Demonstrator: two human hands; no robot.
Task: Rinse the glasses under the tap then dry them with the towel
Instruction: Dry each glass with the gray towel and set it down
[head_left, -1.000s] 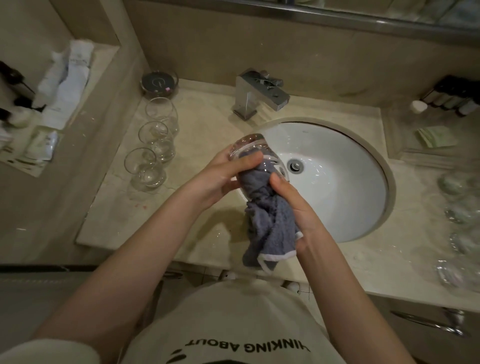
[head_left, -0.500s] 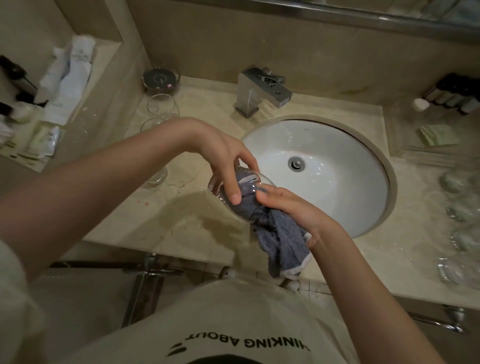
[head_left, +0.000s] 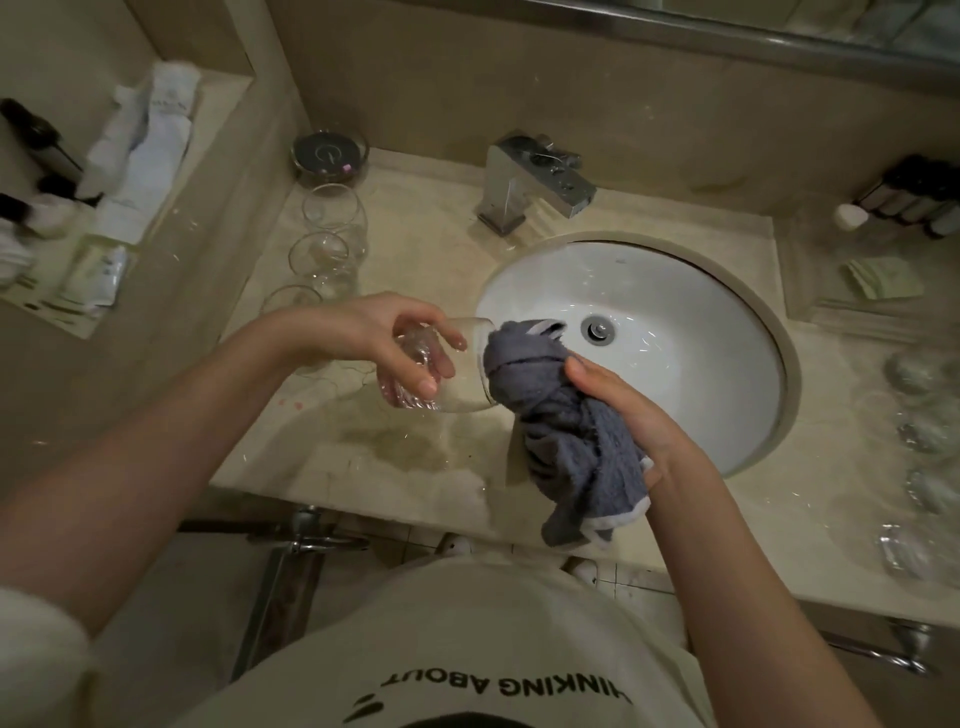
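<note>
Left hand (head_left: 395, 343) has its grip curled round a clear glass (head_left: 441, 374), held tipped on its side above the surface (head_left: 415, 260), mouth facing right, just left of the sink (head_left: 675, 322). Right hand (head_left: 628, 410) grip is closed round a bunched grey towel (head_left: 561, 415); the towel's top end sits at the glass mouth, whether inside it cannot be told. The towel tail hangs down past the surface's front edge. Three more glasses (head_left: 332, 244) stand in a row at back left. Tap (head_left: 535, 179) is behind the sink. Blurred glassware (head_left: 924, 431) at far right.
</note>
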